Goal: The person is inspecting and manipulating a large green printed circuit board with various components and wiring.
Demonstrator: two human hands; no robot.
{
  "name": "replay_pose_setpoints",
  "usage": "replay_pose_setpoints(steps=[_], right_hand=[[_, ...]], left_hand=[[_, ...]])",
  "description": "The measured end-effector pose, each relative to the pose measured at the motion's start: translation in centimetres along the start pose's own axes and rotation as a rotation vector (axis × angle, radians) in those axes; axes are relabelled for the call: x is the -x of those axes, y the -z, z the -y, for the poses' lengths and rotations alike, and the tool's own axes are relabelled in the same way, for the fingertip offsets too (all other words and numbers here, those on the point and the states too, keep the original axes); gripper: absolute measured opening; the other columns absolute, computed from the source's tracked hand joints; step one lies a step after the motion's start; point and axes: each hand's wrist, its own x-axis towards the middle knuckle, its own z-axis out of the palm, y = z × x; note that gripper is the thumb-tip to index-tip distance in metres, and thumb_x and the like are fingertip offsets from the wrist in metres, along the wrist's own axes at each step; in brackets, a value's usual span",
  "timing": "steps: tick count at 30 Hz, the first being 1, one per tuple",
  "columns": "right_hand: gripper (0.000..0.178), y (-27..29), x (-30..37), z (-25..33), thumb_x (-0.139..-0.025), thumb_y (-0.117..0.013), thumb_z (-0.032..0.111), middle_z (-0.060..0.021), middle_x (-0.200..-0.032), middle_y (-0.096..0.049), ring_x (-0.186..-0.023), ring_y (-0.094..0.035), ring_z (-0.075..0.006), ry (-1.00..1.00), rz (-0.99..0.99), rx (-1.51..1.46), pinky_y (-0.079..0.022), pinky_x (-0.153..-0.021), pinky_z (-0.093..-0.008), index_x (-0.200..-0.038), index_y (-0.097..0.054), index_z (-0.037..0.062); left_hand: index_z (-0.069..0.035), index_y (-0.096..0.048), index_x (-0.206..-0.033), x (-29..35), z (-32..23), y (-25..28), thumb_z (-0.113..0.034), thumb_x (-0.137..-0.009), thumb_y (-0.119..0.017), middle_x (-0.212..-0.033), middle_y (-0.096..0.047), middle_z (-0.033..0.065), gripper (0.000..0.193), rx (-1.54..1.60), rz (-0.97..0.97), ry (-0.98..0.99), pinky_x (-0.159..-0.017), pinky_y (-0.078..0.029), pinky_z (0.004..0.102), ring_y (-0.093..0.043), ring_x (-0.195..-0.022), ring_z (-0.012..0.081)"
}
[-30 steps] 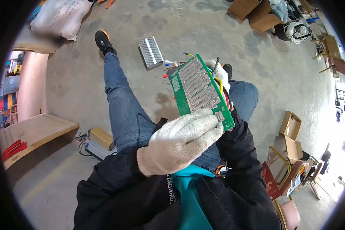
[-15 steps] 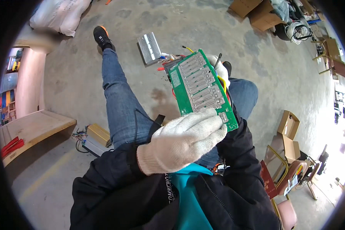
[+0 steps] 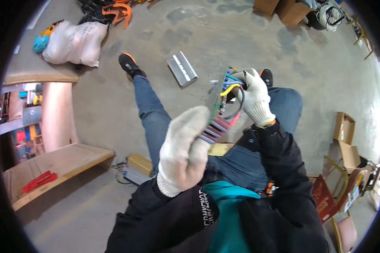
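A green circuit board (image 3: 217,105) is held up over my lap, turned nearly edge-on, so its flat faces hardly show. My left hand (image 3: 183,147), in a white knit glove, is closed on the board's near end. There, maroon and grey fin-like parts (image 3: 215,129) stick out. At the far end my right hand (image 3: 256,97), gloved too, curls its fingers around the board's component side. Yellow, blue, green and black wires (image 3: 231,87) loop out beside those fingers, and a red lead (image 3: 234,119) hangs lower. The right fingertips are partly hidden behind wires.
On the concrete floor ahead lies a silver metal case (image 3: 182,69). Left of me stands a low wooden bench (image 3: 71,162) with red tools (image 3: 40,181) on it. A gold-coloured case (image 3: 139,164) lies beside my left thigh. Opened cardboard boxes (image 3: 349,156) and chairs stand at right.
The board has turned from showing its green face with metal strips to nearly edge-on, exposing wires and components. My left hand has shifted from lying across its face to gripping its near end.
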Motion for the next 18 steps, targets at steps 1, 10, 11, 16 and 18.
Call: replay_pose_setpoints(steps=[1, 10, 11, 16, 18], right_hand=[[0.028, -0.1, 0.0, -0.4, -0.085, -0.081, 0.012, -0.0172, -0.112, -0.068, -0.101, -0.070, -0.0393, -0.012, -0.001, 0.057, -0.056, -0.086, -0.0444, -0.113, -0.078, 0.0049], [0.026, 0.3, 0.1, 0.4, -0.089, -0.079, 0.022, -0.0170, -0.108, -0.066, -0.100, -0.072, -0.0419, -0.076, 0.120, 0.253, -0.058, -0.088, -0.0504, -0.112, -0.078, 0.0090], [0.026, 0.2, 0.0, 0.3, -0.089, -0.079, 0.022, -0.0170, -0.108, -0.066, -0.100, -0.072, -0.0419, -0.089, 0.119, 0.244, -0.058, -0.088, -0.0504, -0.112, -0.078, 0.0090], [0.026, 0.5, 0.0, 0.7, -0.090, -0.080, 0.023, -0.0173, -0.110, -0.067, -0.099, -0.072, -0.0419, -0.087, 0.139, 0.292, -0.058, -0.088, -0.0495, -0.111, -0.078, 0.0075], [0.027, 0.4, 0.2, 0.4, -0.090, -0.080, 0.024, -0.0173, -0.111, -0.068, -0.099, -0.072, -0.0419, -0.068, 0.109, 0.269, -0.058, -0.088, -0.0494, -0.112, -0.078, 0.0074]], left_hand=[[0.006, -0.065, -0.141, -0.2, 0.2, 0.5, -0.003, -0.107, -0.062, -0.143, -0.067, 0.0231, 0.035, 0.014, -0.026, 0.084, -0.112, -0.052, 0.0426, -0.068, -0.127, 0.0285], [0.007, -0.057, -0.155, 0.4, 4.7, 2.0, -0.008, -0.106, -0.067, -0.149, -0.065, 0.0147, 0.052, 0.514, -0.167, 0.461, -0.120, -0.046, 0.0392, -0.063, -0.135, 0.0224], [0.007, -0.057, -0.155, 0.4, 4.8, 2.1, -0.008, -0.106, -0.067, -0.149, -0.065, 0.0147, 0.052, 0.504, -0.156, 0.469, -0.120, -0.046, 0.0392, -0.063, -0.135, 0.0224], [0.007, -0.053, -0.156, -0.3, 5.0, 2.3, -0.005, -0.106, -0.066, -0.148, -0.064, 0.0159, 0.054, 0.560, -0.111, 0.510, -0.120, -0.047, 0.0399, -0.062, -0.135, 0.0218], [0.007, -0.053, -0.156, -0.2, 5.2, 2.2, -0.005, -0.106, -0.066, -0.148, -0.064, 0.0161, 0.054, 0.565, -0.107, 0.505, -0.119, -0.047, 0.0396, -0.062, -0.134, 0.0216]])
